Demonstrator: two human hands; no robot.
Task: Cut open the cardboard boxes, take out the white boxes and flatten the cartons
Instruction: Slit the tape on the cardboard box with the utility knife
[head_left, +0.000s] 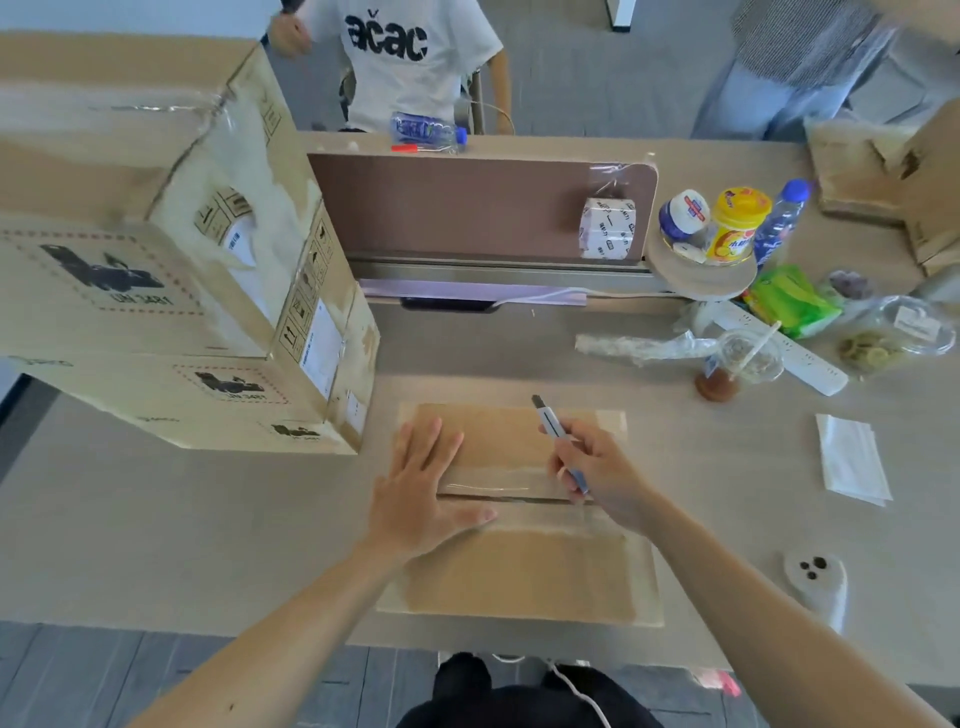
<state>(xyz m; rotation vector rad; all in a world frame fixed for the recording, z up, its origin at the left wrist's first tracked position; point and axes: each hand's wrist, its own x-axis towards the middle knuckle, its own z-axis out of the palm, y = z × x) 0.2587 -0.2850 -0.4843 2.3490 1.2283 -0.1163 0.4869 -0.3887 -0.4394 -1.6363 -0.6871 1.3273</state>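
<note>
A taped brown cardboard box (524, 566) lies flat on the table in front of me, with a seam of clear tape across its middle. My left hand (423, 488) presses flat on the box's left part, fingers straight and spread. My right hand (597, 475) grips a blue and white utility knife (551, 422) at the right end of the seam, its tip pointing up and away from me. A small white patterned box (605, 228) stands against the brown desk divider (467, 208) farther back.
A stack of large cardboard cartons (171, 291) fills the table's left side. Bottles and jars (727, 223), snack bags, an iced drink cup (743, 364), a power strip and a white packet (852, 460) crowd the right. More flattened cardboard (883, 182) lies far right. Two people are behind the table.
</note>
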